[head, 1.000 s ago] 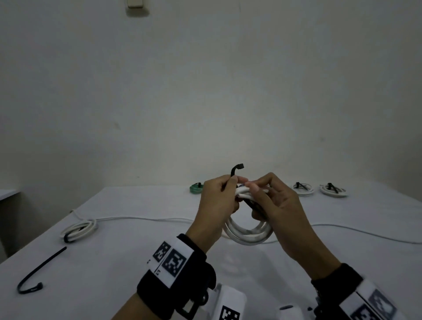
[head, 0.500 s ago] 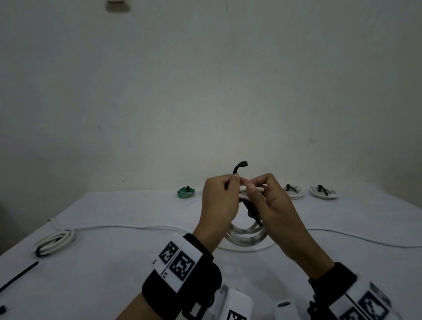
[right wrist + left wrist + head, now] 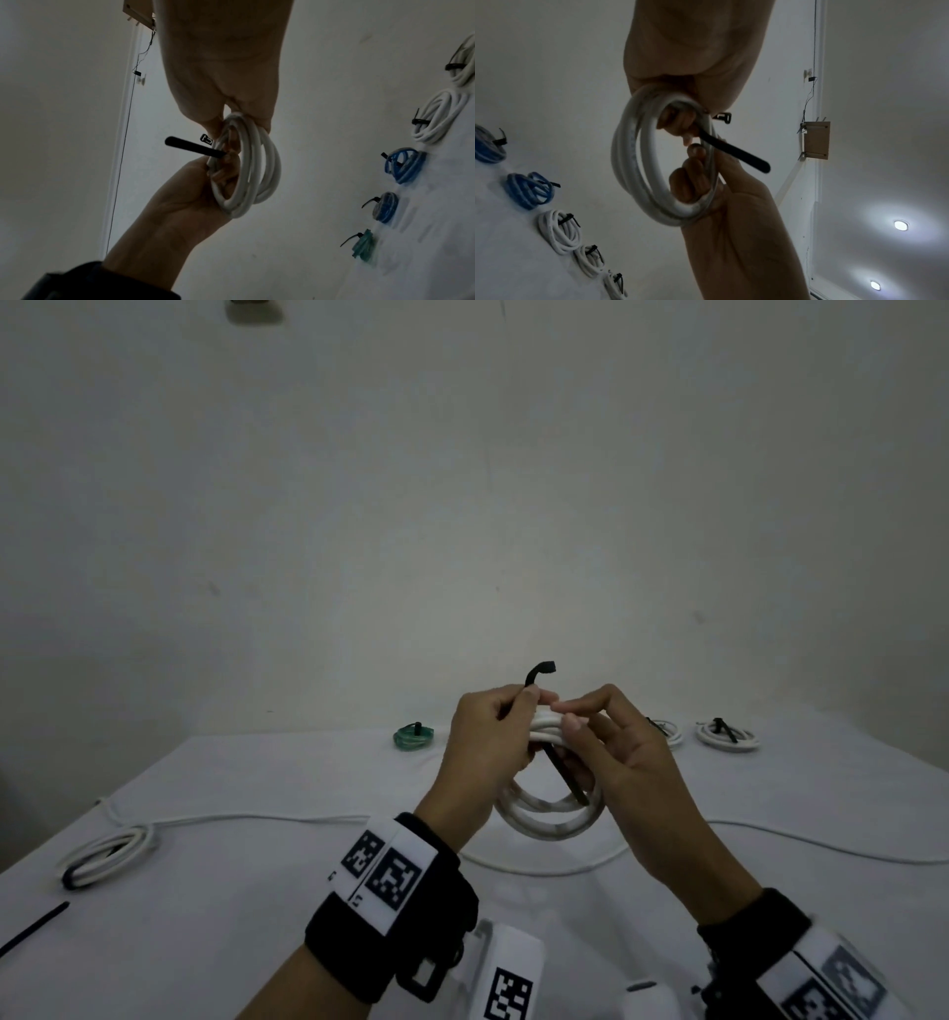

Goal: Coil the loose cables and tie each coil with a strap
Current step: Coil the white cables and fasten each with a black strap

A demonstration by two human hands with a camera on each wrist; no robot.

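A coil of white cable (image 3: 547, 819) hangs in the air between both hands, above the table. A black strap (image 3: 567, 775) goes round the top of the coil; its buckle end (image 3: 542, 672) sticks up above the fingers and its tail slants down through the ring. My left hand (image 3: 531, 703) pinches the strap at the coil's top. In the left wrist view its fingers (image 3: 677, 123) curl inside the coil (image 3: 634, 162) on the strap (image 3: 734, 153). My right hand (image 3: 565, 719) grips the coil's top, its fingers (image 3: 693, 174) hooked through the ring. The right wrist view shows the coil (image 3: 257, 162) and strap tail (image 3: 191, 147).
A loose white cable (image 3: 257, 819) runs across the white table (image 3: 231, 942) to a half-wound bundle (image 3: 102, 857) at the left. A spare black strap (image 3: 33, 929) lies near the left edge. Tied coils line the far edge: green (image 3: 413, 737), white (image 3: 726, 737), blue (image 3: 529, 188).
Both hands keep their hold at the same spot. The strap's tail now shows longer, hanging through the ring. The head view has turned slightly right, so things at the left slid outward.
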